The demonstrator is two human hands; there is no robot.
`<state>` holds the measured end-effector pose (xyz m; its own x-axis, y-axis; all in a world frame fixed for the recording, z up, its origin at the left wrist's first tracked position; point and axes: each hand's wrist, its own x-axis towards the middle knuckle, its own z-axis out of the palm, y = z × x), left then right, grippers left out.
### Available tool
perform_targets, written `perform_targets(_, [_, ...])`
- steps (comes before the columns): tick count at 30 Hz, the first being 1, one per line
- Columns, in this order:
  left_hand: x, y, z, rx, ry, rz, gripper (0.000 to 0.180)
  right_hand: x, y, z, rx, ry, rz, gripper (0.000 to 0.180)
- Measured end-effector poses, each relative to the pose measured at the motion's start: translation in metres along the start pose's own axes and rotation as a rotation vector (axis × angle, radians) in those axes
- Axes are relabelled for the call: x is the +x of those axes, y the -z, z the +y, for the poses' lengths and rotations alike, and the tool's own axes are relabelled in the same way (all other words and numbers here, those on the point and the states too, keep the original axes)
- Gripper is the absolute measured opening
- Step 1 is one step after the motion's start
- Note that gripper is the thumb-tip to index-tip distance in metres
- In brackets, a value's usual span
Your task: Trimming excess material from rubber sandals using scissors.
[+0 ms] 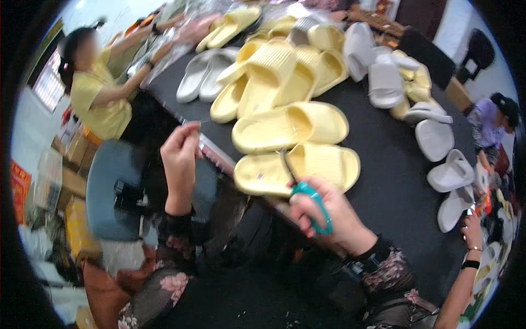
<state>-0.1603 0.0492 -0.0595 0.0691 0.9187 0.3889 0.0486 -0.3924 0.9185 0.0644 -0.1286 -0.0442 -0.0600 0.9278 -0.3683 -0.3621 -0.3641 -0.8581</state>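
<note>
My right hand grips teal-handled scissors; their dark blades point away from me over the nearest yellow slipper. Another yellow slipper lies just beyond it, both on the black tabletop. My left hand is raised off the table's edge, left of the slippers, its fingers pinched together. Whatever may be between those fingertips is too small to make out.
Piled yellow slippers and a grey pair cover the table's far side. More grey slippers line the right. A person in yellow works at far left, near a blue-grey chair. Another person's arm reaches in at right.
</note>
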Motion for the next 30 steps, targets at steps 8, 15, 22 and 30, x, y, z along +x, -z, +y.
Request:
perform_targets(8, [-0.001, 0.101, -0.051, 0.146, 0.106, 0.178, 0.018, 0.012, -0.001, -0.009, 0.003, 0.101, 0.099, 0.029])
perform_targets(15, [-0.071, 0.138, -0.198, 0.873, 0.267, -0.17, 0.017, -0.001, 0.0, -0.009, -0.016, 0.073, 0.119, 0.031])
perform_targets(22, [-0.087, 0.149, -0.22, 1.088, 0.329, -0.444, 0.048, -0.007, 0.008, -0.028, -0.094, 0.378, 0.186, 0.033])
perform_targets(30, [-0.009, 0.001, -0.009, 0.661, -0.328, -0.269, 0.035, -0.012, 0.015, -0.034, -0.085, 0.393, 0.191, 0.034])
